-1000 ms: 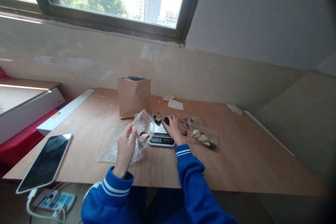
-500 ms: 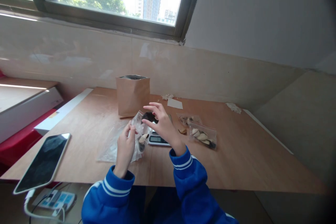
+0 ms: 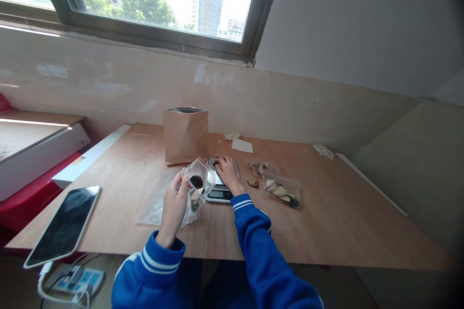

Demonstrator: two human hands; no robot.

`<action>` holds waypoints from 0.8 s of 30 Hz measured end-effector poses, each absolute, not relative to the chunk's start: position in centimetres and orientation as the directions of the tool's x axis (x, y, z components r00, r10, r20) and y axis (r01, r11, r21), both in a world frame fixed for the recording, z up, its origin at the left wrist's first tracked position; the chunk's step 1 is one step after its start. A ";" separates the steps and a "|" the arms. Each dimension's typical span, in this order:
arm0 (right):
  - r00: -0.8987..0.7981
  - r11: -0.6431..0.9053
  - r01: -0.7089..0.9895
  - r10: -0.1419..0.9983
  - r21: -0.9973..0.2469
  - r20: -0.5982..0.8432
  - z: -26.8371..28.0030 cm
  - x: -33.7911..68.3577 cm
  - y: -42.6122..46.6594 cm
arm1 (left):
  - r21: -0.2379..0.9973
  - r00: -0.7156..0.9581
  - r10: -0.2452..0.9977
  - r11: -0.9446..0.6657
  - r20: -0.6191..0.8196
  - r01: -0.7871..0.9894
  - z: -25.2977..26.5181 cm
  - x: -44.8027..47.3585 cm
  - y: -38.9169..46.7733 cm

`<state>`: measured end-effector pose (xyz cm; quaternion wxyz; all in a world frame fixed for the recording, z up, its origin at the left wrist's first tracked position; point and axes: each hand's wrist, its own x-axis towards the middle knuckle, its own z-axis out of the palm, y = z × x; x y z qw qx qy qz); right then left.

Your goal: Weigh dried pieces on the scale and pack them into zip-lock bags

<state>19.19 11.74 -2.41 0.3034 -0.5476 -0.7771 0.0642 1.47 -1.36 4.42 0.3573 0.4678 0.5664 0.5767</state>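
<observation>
My left hand (image 3: 176,194) is closed on the upper left edge of a clear zip bag (image 3: 208,174). Inside the bag lie a round black piece (image 3: 196,182) and several pale and dark dried slices (image 3: 195,197). My right hand (image 3: 227,174) reaches over the silver pan of a digital scale (image 3: 219,195), its fingers closed around a brown dried piece (image 3: 216,164) that they partly cover. More clear plastic bags (image 3: 154,205) lie flat beneath and left of the held bag. The figures on the scale's display are too small to read.
Behind the scale stands an open brown paper pouch (image 3: 186,137). To its right are filled zip bags (image 3: 281,188), a loose brown slice (image 3: 253,183) and a white card (image 3: 242,145). A charging tablet (image 3: 64,227) overhangs the table's front left edge.
My right hand has moved from the zip bag's mouth forward to the scale pan. The black piece, near my right fingers before, now lies inside the bag. My left hand still holds the bag.
</observation>
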 end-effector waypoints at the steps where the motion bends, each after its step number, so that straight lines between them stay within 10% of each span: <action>1: -0.203 0.391 0.807 0.887 -0.442 0.414 -2.4 19.4 11.7 | 0.989 -0.302 0.944 -0.104 0.131 0.106 4.3 1.5 -1.3; 12: -0.149 0.318 0.276 0.946 -0.907 0.287 4.8 19.5 7.9 | 0.995 -0.309 0.947 -0.074 0.091 0.068 3.0 1.7 -0.9; 16: -0.444 0.362 0.281 0.870 -0.889 0.214 8.7 18.2 5.4 | 0.997 -0.283 0.956 -0.071 0.076 0.026 3.0 2.0 -0.8; 24: -0.325 0.405 0.495 0.907 -0.769 0.268 9.4 15.3 4.8 | 0.991 -0.260 0.966 -0.018 -0.017 -0.134 3.0 2.3 -1.2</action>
